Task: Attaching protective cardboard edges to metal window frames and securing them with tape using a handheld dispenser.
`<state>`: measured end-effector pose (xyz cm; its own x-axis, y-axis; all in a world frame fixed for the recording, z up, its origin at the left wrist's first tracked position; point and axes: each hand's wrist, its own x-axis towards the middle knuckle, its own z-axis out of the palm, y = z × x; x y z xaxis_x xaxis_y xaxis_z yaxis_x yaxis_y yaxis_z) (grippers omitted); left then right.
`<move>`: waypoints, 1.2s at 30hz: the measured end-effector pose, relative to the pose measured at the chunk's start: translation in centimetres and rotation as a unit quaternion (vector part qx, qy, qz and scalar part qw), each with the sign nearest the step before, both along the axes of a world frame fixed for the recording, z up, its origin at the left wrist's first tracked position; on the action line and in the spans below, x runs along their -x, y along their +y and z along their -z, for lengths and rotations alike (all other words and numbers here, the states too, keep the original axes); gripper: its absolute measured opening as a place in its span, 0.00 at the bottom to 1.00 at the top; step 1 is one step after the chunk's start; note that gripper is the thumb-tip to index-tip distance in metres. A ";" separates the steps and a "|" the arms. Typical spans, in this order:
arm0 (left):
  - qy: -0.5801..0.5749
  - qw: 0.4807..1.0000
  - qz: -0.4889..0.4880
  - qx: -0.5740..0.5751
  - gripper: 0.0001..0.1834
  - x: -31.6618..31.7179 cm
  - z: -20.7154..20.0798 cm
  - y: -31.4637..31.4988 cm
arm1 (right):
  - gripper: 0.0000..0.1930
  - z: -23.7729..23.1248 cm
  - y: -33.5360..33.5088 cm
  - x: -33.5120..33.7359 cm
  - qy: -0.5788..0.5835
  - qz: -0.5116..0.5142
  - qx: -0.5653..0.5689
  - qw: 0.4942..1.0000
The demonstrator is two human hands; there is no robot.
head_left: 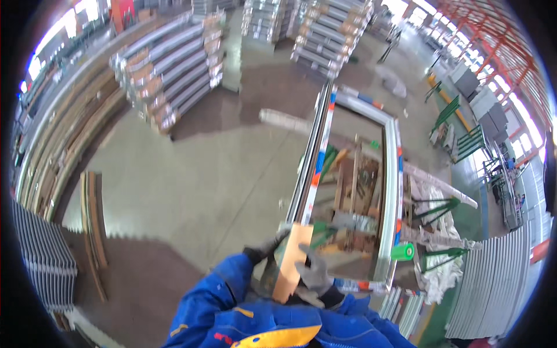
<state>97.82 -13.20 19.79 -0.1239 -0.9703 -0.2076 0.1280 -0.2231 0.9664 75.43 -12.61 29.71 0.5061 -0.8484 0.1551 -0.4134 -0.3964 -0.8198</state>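
A tan cardboard strip point(295, 249) lies lengthwise over the near end of the long left side of a metal window frame point(390, 168). My left hand point(272, 244), in a dark grey glove, is closed at the strip's left edge near its far end; its fingertips are partly hidden. From the right, my right hand point(316, 274), in a light grey glove, grips the strip with its fingers bent over the right edge. Red, white and blue tape runs along the frame. Under it stand green supports point(444, 210) with wrapped bars.
A green roll point(402, 251) sits by the frame's near right corner. Stacks of wrapped profiles point(174, 72) stand at the far left, with long brown bars point(69, 139) beside them. Grey profiles point(487, 284) lie at right. Two brown strips point(93, 223) rest on the floor.
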 end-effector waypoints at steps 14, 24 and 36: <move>0.084 0.994 -0.027 -0.063 0.23 -0.3 6.4 -2.7 | 0.30 2.0 0.8 -0.2 -0.073 0.022 -0.126 0.989; 0.148 0.968 -0.111 -0.169 0.29 -1.5 12.7 -2.9 | 0.29 0.8 1.5 -0.1 -0.095 0.000 -0.163 0.982; 0.185 0.950 -0.155 -0.197 0.29 1.5 2.9 -2.1 | 0.32 3.9 0.9 0.5 -0.100 -0.008 -0.080 0.992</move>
